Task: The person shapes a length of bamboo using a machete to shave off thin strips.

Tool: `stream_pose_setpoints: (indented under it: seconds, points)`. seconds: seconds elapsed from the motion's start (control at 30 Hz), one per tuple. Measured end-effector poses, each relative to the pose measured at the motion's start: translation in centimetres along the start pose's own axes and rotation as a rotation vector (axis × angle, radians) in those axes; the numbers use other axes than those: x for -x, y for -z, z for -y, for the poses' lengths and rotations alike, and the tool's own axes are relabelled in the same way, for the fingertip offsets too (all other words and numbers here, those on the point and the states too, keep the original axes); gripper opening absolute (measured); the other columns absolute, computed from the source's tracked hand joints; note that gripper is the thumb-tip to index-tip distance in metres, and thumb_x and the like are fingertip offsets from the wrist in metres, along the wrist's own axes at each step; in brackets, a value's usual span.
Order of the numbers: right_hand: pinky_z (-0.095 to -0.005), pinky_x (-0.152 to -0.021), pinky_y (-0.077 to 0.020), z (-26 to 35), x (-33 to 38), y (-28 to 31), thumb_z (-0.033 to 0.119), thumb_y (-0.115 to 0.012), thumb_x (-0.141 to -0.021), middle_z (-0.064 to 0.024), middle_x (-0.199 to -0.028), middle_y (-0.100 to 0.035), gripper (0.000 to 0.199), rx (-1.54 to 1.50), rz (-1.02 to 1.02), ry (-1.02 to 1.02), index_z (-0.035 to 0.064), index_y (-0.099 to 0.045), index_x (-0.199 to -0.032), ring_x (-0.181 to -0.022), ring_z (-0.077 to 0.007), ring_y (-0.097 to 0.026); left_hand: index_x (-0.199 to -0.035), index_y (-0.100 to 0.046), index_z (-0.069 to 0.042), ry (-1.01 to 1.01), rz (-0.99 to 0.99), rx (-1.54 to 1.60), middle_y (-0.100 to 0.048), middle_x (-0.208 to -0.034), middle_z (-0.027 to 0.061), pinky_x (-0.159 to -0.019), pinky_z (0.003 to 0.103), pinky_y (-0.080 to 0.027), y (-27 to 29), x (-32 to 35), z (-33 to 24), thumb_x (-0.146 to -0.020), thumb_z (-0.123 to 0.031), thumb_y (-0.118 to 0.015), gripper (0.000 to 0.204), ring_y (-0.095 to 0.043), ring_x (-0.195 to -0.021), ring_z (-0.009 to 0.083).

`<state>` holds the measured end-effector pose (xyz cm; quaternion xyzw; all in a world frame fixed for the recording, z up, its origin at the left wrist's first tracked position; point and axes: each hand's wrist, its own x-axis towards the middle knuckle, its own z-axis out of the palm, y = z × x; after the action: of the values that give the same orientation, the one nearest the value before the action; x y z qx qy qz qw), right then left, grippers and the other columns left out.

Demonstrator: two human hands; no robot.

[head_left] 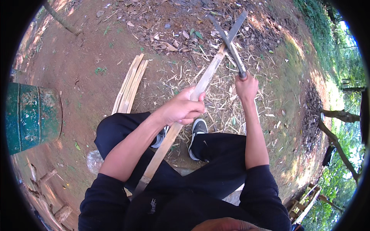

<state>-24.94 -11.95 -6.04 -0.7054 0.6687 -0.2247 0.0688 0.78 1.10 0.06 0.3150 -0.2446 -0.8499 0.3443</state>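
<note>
A long, flat strip of split bamboo or wood (211, 73) slants from my lap up toward the far right. My left hand (183, 107) is closed round it near its middle. In my right hand (247, 86) I grip the handle of a machete (235, 54) with a dark, bent blade. The blade crosses the strip near its far end, and seems to touch it there. Past the crossing, the strip's end looks grey. Its near end, also darker, rests against my dark clothing.
Several pale strips (130, 86) lie side by side on the soil beyond my left knee. A dented green metal drum (34, 117) stands at the left. Shavings and dry leaves (171, 46) litter the ground. Branches (339, 148) stand at the right; cut logs (61, 211) lie at the lower left.
</note>
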Motion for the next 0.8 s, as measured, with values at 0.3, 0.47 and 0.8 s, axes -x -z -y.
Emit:
stream_pose_setpoints:
  seconds: [0.3,0.47,0.8]
  points:
    - [-0.0281,-0.038,-0.0424,-0.1,0.5,-0.4,0.006,-0.063,-0.077,-0.0021,-0.046,-0.052,0.014,0.004,-0.088,0.259,0.0095,-0.059,-0.064,-0.039,-0.0108,-0.051,-0.096,-0.036,-0.012,-0.009,0.002,-0.12,-0.038,-0.064,-0.0067,-0.031,0.02,-0.018,0.3,-0.6,0.3,-0.086,0.009,-0.054,0.03,-0.027,-0.04,-0.0017]
    - [-0.0287,-0.037,-0.042,2.6,2.5,-1.3,0.006,-0.064,-0.074,-0.0021,-0.048,-0.054,0.016,-0.063,0.022,0.561,0.0113,-0.056,-0.062,-0.039,-0.0111,-0.052,-0.096,-0.037,-0.012,-0.038,-0.056,-0.141,-0.037,-0.064,-0.0072,-0.031,0.02,-0.017,0.2,-0.6,0.5,-0.086,0.009,-0.054,0.029,-0.026,-0.039,-0.0019]
    - [-0.0327,-0.042,-0.0465,2.5,2.7,-0.4,0.007,-0.066,-0.074,-0.0049,-0.048,-0.055,0.015,-0.161,-0.059,0.304,0.0101,-0.056,-0.062,-0.039,-0.0156,-0.055,-0.097,-0.036,-0.012,-0.07,0.032,-0.039,-0.038,-0.063,-0.0053,-0.03,0.02,-0.017,0.1,-0.3,-0.4,-0.086,0.008,-0.054,0.029,-0.027,-0.037,-0.0011]
